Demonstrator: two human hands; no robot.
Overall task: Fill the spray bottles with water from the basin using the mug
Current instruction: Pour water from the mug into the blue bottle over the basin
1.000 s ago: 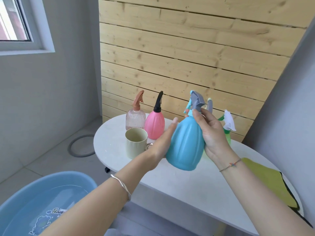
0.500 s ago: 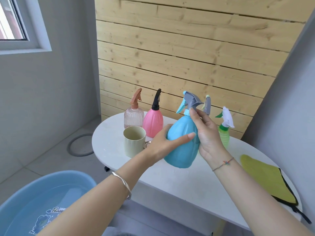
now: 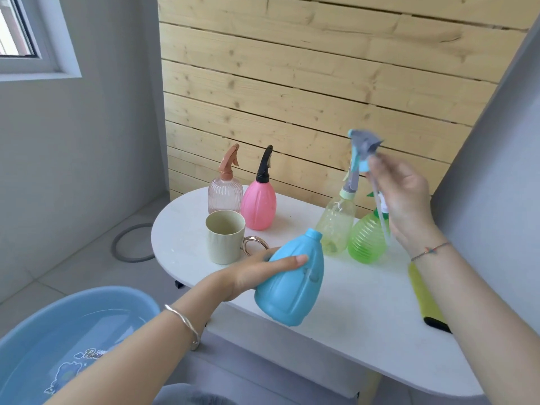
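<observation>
Two hands busy here. My left hand (image 3: 257, 273) is wrapped around the belly of the sky-blue ribbed plastic spray bottle (image 3: 292, 283), tilting it with the bare neck up and away from me, so I'd guess it's ready for pouring. My right hand (image 3: 404, 200) pinches the blue-and-grey trigger sprayer head (image 3: 363, 147), lifted clear above and right of that grip, dip tube dangling.

Just beyond my left fingertips sits the pale green ribbed mug (image 3: 225, 236) with its gold handle, upright and looking empty. Below my left wrist is the round blue plastic basin (image 3: 58, 340) with water in it. Printing on its bottom starts with "P", rest unreadable. No labels on the bottles that I can see.
</observation>
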